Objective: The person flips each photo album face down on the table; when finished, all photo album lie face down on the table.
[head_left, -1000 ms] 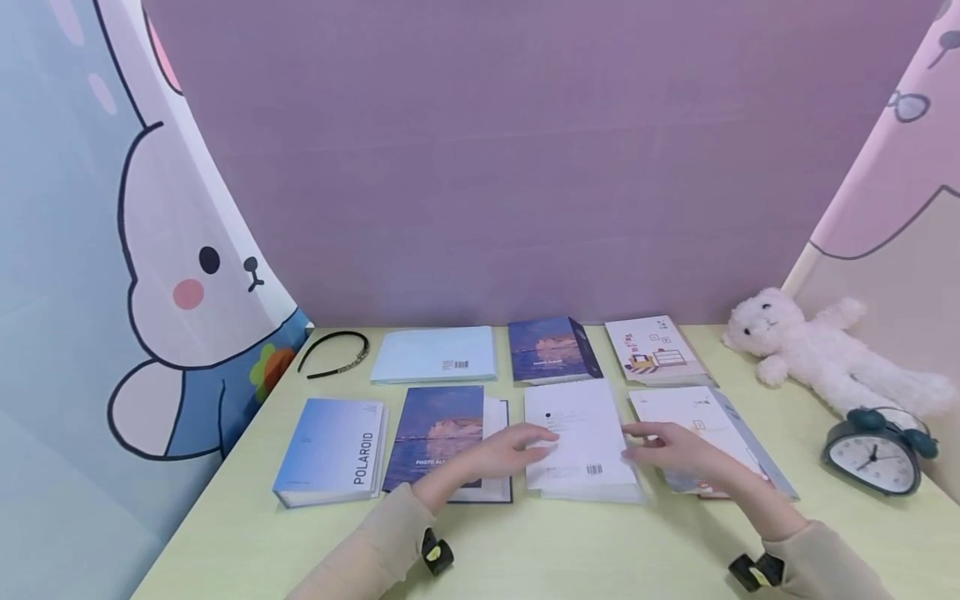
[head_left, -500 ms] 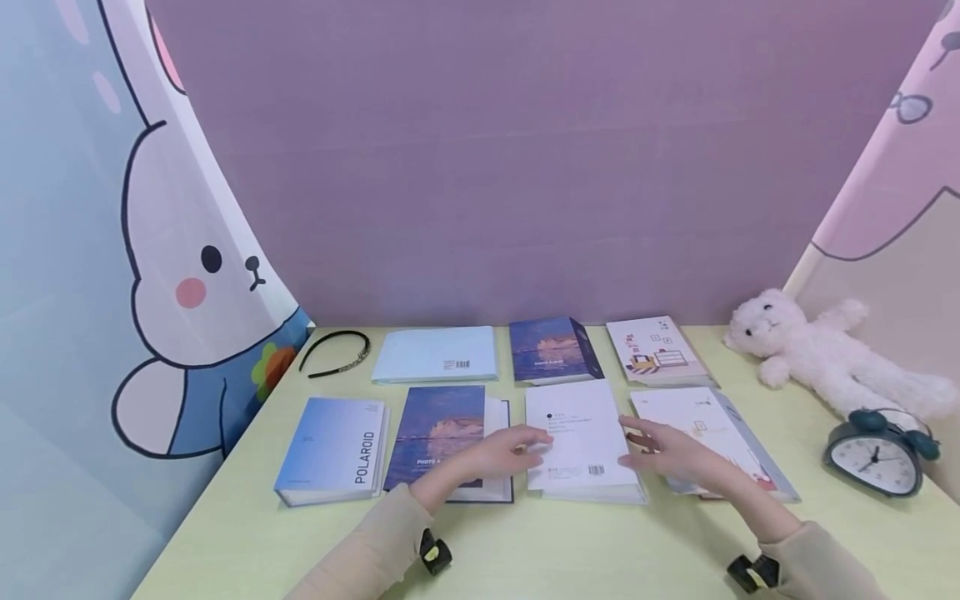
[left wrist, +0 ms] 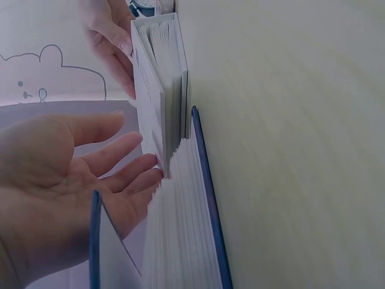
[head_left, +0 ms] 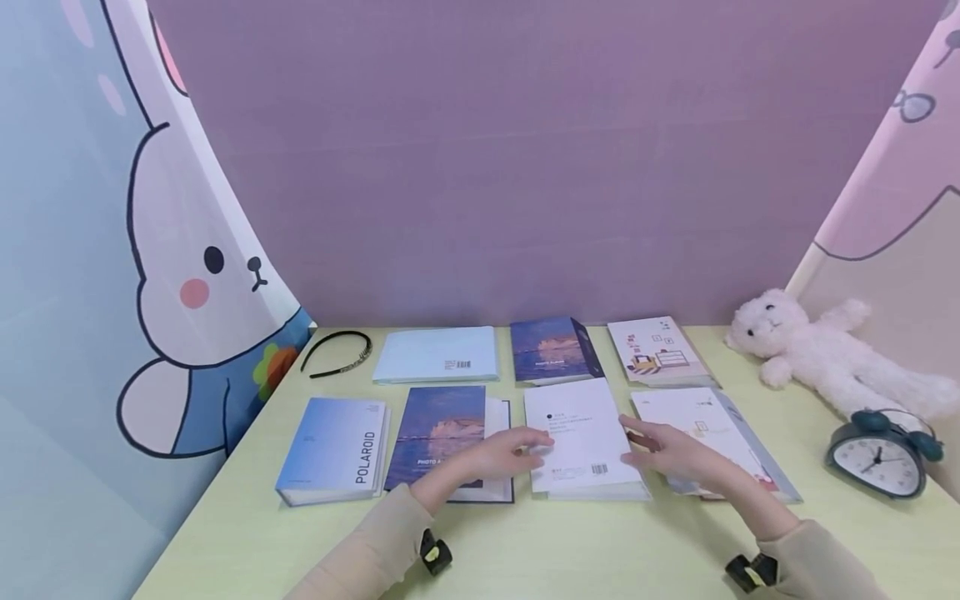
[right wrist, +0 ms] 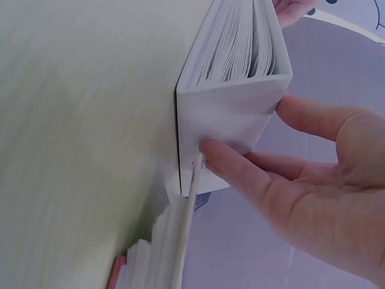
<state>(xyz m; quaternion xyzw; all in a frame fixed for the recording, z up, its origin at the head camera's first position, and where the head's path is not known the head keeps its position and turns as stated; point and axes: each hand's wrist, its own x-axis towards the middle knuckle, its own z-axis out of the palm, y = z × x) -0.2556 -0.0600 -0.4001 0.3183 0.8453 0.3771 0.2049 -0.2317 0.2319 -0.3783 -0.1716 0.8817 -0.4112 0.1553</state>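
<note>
A white photo album [head_left: 573, 450] with a barcode lies face-down-looking between both hands in the head view. Fingertips of my left hand [head_left: 498, 458] touch its left side, the page side; in the left wrist view they meet the cover's edge, fairly straight. My right hand [head_left: 678, 454] is at the opposite side. In the right wrist view, its forefinger rests against the white spine [right wrist: 231, 114] while the thumb touches the upper cover edge. Under the left forearm lies a seascape photo album [head_left: 438, 425]; partly beneath the right hand is another white illustrated album [head_left: 682, 408].
Behind are a pale blue album [head_left: 435, 354], a second seascape album [head_left: 551, 350] and a white illustrated one [head_left: 652, 350]. A blue Polaroid album [head_left: 333, 450] and headband [head_left: 352, 367] are left. A plush bear [head_left: 817, 342] and alarm clock [head_left: 877, 462] are right.
The white album has turned slightly, its near end shifting a little to the right. Both hands stay beside it, with small shifts of the fingers.
</note>
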